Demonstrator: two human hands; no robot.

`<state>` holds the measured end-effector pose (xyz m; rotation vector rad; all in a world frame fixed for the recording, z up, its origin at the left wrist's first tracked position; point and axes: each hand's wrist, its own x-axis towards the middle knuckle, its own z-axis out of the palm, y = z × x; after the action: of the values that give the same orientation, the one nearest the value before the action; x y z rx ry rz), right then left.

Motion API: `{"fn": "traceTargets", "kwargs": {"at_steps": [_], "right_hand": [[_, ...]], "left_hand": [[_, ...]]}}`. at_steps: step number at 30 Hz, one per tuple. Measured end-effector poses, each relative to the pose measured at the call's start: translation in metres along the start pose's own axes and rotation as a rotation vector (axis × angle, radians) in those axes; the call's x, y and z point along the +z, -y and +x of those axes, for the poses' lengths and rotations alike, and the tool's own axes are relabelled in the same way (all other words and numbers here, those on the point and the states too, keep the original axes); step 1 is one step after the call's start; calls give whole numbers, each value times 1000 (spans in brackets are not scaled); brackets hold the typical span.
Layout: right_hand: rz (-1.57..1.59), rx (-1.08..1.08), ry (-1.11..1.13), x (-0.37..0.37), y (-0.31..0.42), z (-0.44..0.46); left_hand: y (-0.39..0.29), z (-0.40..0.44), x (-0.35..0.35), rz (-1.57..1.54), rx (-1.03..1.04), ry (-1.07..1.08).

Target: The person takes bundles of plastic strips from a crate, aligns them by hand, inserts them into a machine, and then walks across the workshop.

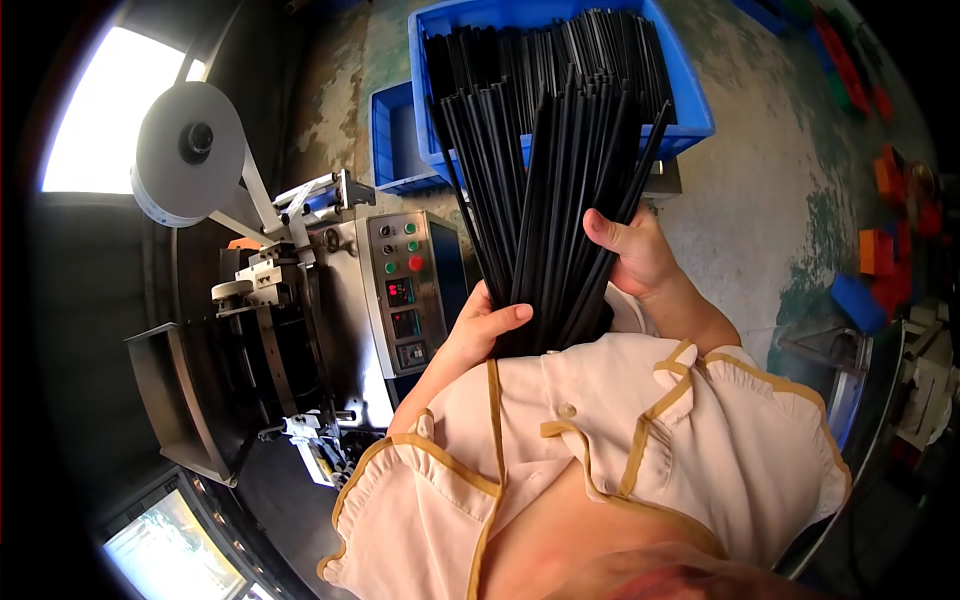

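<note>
A thick bundle of long, thin black sticks (pixel 560 210) fans out upward in front of my chest. Around its lower left side my left hand (pixel 485 325) is closed, the thumb lying across the front. My right hand (pixel 640 250) grips the bundle's right side higher up, its thumb pointing left over the sticks. The fingers of both hands are largely hidden behind the bundle. Just beyond the upper ends stands a blue crate (pixel 690 125) filled with more black sticks (pixel 590 50) of the same look.
A machine with a button and display control panel (pixel 405 290) stands at my left, a large white roll (pixel 190 150) mounted above it. A smaller blue bin (pixel 400 185) sits beside the crate. Orange and blue bins (pixel 880 255) line the far right of the concrete floor (pixel 760 200).
</note>
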<state>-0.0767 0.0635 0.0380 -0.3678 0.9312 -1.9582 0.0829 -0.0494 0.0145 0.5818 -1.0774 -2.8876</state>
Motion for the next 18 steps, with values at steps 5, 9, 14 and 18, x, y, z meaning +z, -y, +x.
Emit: {"fn": "traceTargets", "kwargs": {"at_steps": [5,9,14,18], "right_hand": [[8,26,60,-4,1,-6],[36,51,60,-5,1,-5],[44,39,57,-4,2,-4],[50,34,49,-7,1,-4]], "left_hand": [[-4,6,4,209,25,91],[-2,8,5,253,40,71],[-1,7,2,226,55,82],[1,6,2,196,54,65]]}}
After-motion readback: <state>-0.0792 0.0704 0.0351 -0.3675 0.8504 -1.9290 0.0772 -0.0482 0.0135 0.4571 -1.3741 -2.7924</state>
